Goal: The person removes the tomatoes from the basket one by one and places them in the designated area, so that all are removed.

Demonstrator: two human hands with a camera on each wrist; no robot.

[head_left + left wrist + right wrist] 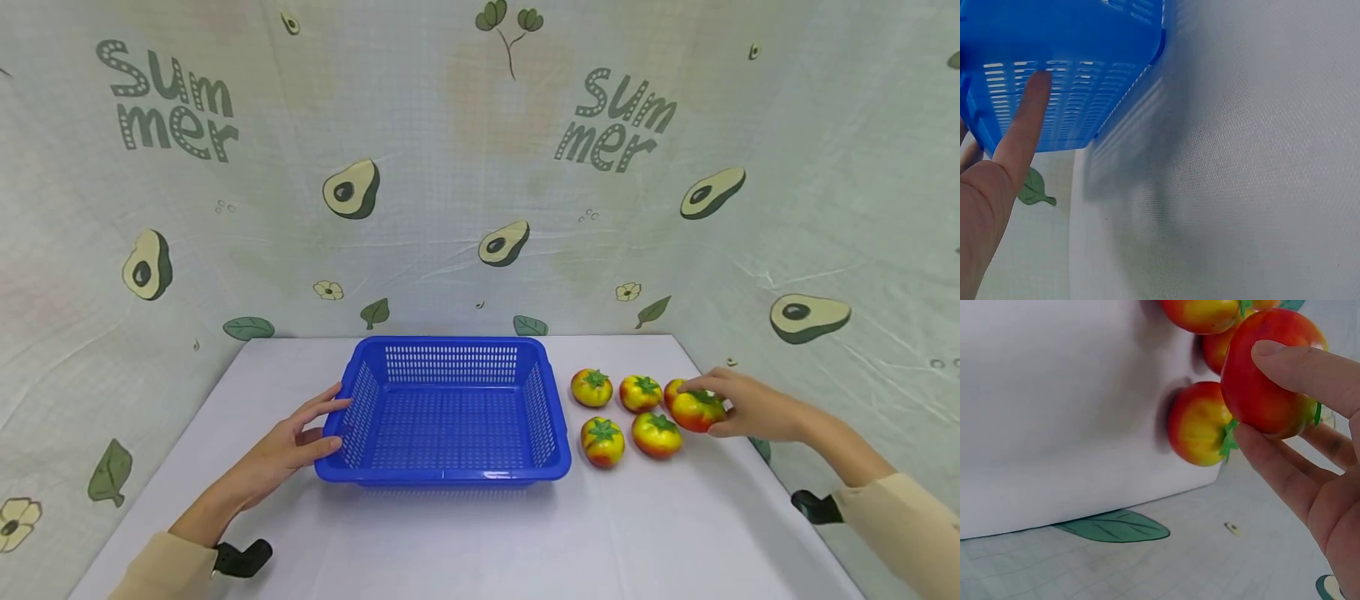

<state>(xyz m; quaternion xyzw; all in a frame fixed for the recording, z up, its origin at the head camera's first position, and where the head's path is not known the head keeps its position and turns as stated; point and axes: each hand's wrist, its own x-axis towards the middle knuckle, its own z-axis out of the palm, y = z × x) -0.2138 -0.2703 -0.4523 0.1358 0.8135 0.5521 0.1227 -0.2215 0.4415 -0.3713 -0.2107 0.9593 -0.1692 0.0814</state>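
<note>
My right hand (pixel 753 406) holds a red-and-yellow tomato (pixel 1263 378) with a green leafy top, thumb on one side and fingers on the other. In the head view this tomato overlaps another tomato (pixel 672 390) behind it, which is partly hidden. Several more tomatoes lie close by on the table, among them one (pixel 656 436) just left of the hand. At the left, my left hand (pixel 281 450) grips the left rim of a blue plastic basket (pixel 442 476). Its thumb (pixel 1025 125) lies along the slotted outer wall in the left wrist view. No tomato is inside the basket.
A white-covered table (pixel 480 542) carries everything. Patterned cloth (pixel 420 275) with avocados and leaves hangs behind and along both sides. Two tomatoes, a far one (pixel 592 388) and a nearer one (pixel 602 442), lie close to the basket's right side.
</note>
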